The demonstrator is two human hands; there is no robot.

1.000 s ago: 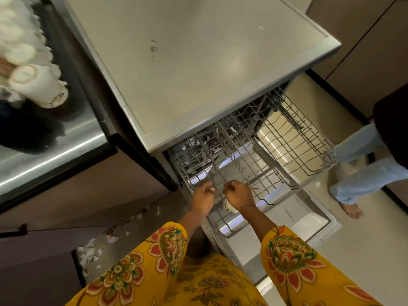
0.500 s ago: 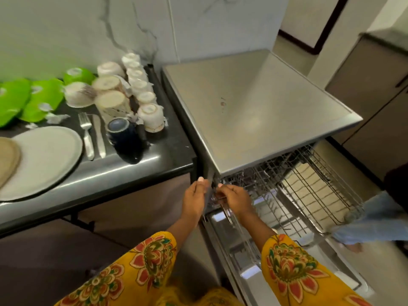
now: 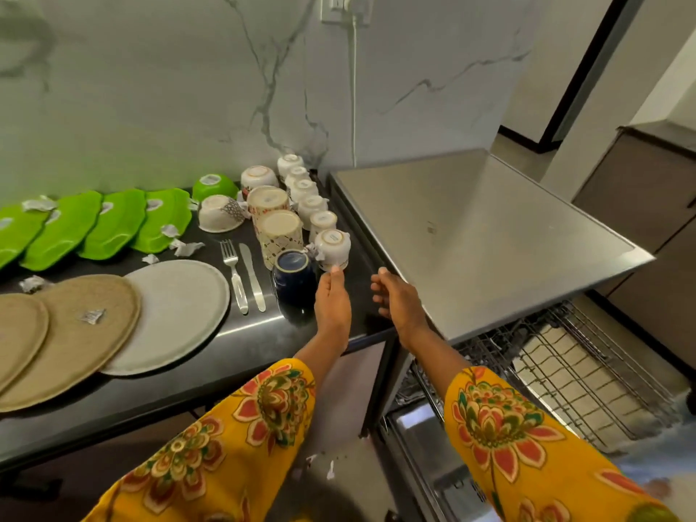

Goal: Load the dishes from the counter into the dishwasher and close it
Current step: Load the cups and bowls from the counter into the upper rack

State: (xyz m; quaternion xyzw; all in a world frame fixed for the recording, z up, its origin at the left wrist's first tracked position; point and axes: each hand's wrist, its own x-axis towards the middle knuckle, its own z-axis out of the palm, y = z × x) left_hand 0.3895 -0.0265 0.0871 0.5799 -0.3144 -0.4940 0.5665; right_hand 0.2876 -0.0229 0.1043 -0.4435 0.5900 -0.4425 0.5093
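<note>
My left hand (image 3: pixel 332 298) is open above the dark counter (image 3: pixel 263 340), its fingertips just below an upturned small white cup (image 3: pixel 333 248). My right hand (image 3: pixel 397 295) hovers open beside it, at the counter's right end. A dark blue mug (image 3: pixel 293 276) stands left of my left hand. A row of small white cups (image 3: pixel 306 194) runs back toward the wall. Two tall patterned mugs (image 3: pixel 279 229), white bowls (image 3: pixel 219 212), a green bowl (image 3: pixel 214 185), green plates (image 3: pixel 113 224), a grey plate (image 3: pixel 171 310), tan plates (image 3: pixel 75 333), a fork (image 3: pixel 234 273) and a knife (image 3: pixel 251 275) lie on the counter. The dishwasher's wire rack (image 3: pixel 565 374) is pulled out at lower right.
The dishwasher's steel top (image 3: pixel 482 235) adjoins the counter on the right. Its open door (image 3: pixel 425 465) lies low beneath the rack. Crumpled paper scraps (image 3: pixel 184 247) lie among the dishes. A white cord (image 3: pixel 354 88) hangs down the marble wall. Brown cabinets (image 3: pixel 640 205) stand at right.
Both hands have left the dishwasher rack and risen to the counter, toward the nearest white cup. The view has swung up and left from the rack to the counter.
</note>
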